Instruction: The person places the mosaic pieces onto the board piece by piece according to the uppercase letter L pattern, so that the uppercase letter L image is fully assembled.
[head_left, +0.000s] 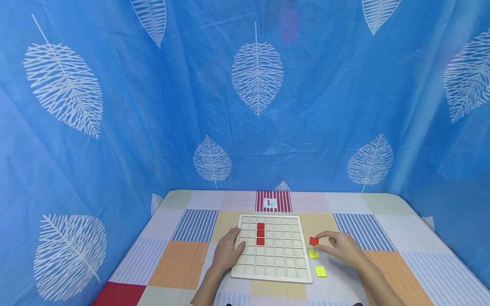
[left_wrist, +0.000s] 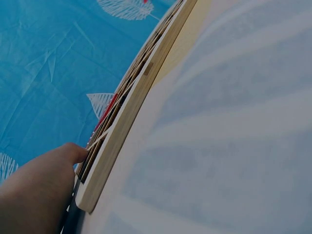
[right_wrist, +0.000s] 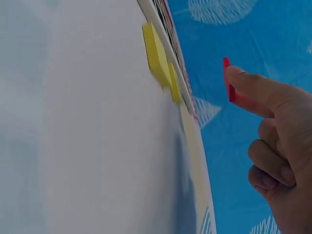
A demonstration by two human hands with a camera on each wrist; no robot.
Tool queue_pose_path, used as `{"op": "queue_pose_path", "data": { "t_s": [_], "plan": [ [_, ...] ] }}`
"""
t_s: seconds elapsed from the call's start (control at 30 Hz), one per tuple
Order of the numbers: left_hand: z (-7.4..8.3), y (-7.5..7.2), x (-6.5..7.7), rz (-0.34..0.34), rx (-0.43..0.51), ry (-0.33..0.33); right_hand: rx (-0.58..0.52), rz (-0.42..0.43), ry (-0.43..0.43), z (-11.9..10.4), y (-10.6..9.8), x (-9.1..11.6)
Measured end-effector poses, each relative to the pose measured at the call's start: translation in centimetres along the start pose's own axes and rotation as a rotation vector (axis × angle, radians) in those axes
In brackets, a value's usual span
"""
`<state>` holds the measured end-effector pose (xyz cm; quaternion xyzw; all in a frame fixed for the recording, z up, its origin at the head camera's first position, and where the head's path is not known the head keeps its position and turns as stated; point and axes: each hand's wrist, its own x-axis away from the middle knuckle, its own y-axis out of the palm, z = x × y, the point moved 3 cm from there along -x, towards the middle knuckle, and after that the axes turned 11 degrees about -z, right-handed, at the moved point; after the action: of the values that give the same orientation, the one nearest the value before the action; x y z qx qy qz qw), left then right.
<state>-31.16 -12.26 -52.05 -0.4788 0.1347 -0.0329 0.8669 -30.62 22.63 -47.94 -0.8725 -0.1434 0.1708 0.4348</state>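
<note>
A pale wooden grid board (head_left: 272,278) lies on the patterned cloth, with three red square tiles (head_left: 260,233) in a column in its upper part. My left hand (head_left: 226,253) rests at the board's left edge, its thumb reaching over the rim onto the grid. In the left wrist view the thumb (left_wrist: 73,152) touches the frame near a corner. Right of the board, my right hand (head_left: 344,250) pinches another red tile (right_wrist: 228,80) between thumb and index finger, the other fingers curled in. Just below that tile is a yellow tile (head_left: 313,254), close to the board's right edge.
A second yellow tile (head_left: 320,271) lies nearer to me, right of the board. Beyond the board's far edge is a small printed card (head_left: 270,203) with a grid pattern. A blue curtain with white leaves (head_left: 257,76) closes off the back and sides of the table.
</note>
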Motion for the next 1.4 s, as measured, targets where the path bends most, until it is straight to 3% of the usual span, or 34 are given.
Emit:
{"op": "queue_pose_path", "data": {
  "t_s": [0.37, 0.6, 1.07, 1.4],
  "plan": [
    [0.2, -0.1, 0.0, -0.001, 0.003, 0.001, 0.012, -0.055, -0.114, -4.8, 3.5, -2.9],
    [0.4, -0.3, -0.1, 0.009, 0.011, 0.007, 0.053, -0.074, -0.131, -7.2, 5.8, -4.8],
    [0.2, -0.4, 0.0, 0.002, -0.004, 0.001, 0.083, -0.126, -0.147, -9.6, 9.3, -6.4],
    [0.1, -0.2, 0.2, -0.012, -0.001, -0.005, 0.115, -0.118, -0.157, -10.1, 10.1, -6.5]
  ]
}}
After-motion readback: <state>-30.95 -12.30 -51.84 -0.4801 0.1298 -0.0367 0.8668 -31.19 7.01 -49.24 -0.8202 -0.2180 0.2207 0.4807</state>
